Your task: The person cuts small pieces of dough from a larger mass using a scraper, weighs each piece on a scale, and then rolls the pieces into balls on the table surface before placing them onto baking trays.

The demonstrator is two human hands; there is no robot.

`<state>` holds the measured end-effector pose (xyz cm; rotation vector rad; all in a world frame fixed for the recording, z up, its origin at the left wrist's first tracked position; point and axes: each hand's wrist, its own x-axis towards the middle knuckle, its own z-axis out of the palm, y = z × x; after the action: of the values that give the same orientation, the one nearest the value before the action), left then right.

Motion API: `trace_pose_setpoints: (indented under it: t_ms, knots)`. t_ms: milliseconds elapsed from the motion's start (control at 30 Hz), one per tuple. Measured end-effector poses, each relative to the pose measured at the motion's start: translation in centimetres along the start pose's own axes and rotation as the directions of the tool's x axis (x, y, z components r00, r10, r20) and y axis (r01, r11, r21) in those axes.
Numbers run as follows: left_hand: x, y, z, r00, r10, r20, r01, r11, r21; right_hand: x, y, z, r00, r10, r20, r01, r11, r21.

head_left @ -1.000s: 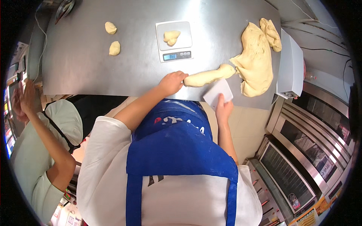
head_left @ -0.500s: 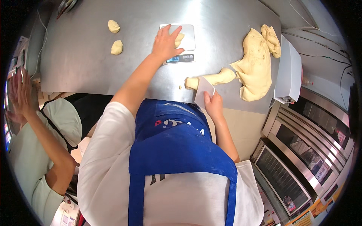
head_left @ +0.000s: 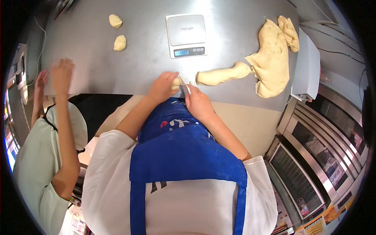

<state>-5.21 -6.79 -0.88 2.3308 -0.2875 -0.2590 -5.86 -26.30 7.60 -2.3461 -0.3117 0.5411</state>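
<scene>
Near the front edge of the steel table, my left hand (head_left: 161,88) is closed on a small piece of pale yellow dough (head_left: 175,83). My right hand (head_left: 199,103) grips a flat, light-coloured dough scraper (head_left: 184,86), its blade upright against the right side of that piece. Whether the blade has cut through is hidden by my fingers. A tiny dough crumb (head_left: 190,82) lies just right of the blade. Farther right rests a thick dough strip (head_left: 222,75), its right end against a big dough mass (head_left: 273,58). Beyond my hands stands a digital kitchen scale (head_left: 187,30) with a lit display.
Two small dough lumps (head_left: 120,43) lie at the far left of the steel table (head_left: 86,74). Another dough chunk (head_left: 289,33) touches the big mass. A co-worker's hands (head_left: 62,74) are at the table's left end. Metal ovens (head_left: 313,145) stand at the right.
My left hand has come off the scale toward me, and the dough piece there is now in it. My right hand has carried the scraper left, away from the strip.
</scene>
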Motion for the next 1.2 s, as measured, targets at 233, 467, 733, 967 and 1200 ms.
trace_pose_setpoints:
  t_ms: [233,467,733,967,1200]
  knots:
    - [-0.9,0.3,0.1,0.998,0.038,-0.056,-0.037,0.999,0.026,1.8,0.4,3.7,0.991,0.000,0.136,0.040,0.958,-0.285]
    - [-0.7,0.1,0.2,0.988,-0.144,-0.055,0.141,0.989,-0.041,5.7,1.9,3.3,0.995,0.091,0.049,-0.090,0.995,-0.033]
    - [-4.2,-12.2,-10.6,0.555,-0.679,-0.480,0.389,0.722,-0.572,2.9,4.6,-2.8,0.975,0.136,-0.177,-0.099,0.974,0.203]
    - [1.1,-5.0,-6.1,0.906,0.011,-0.422,0.220,0.842,0.493,2.5,3.9,-6.1,0.967,0.209,-0.147,-0.242,0.933,-0.266]
    - [6.3,4.6,4.6,1.000,-0.013,0.028,0.017,0.988,-0.152,4.3,4.9,-1.7,0.970,0.172,-0.171,-0.217,0.929,-0.298]
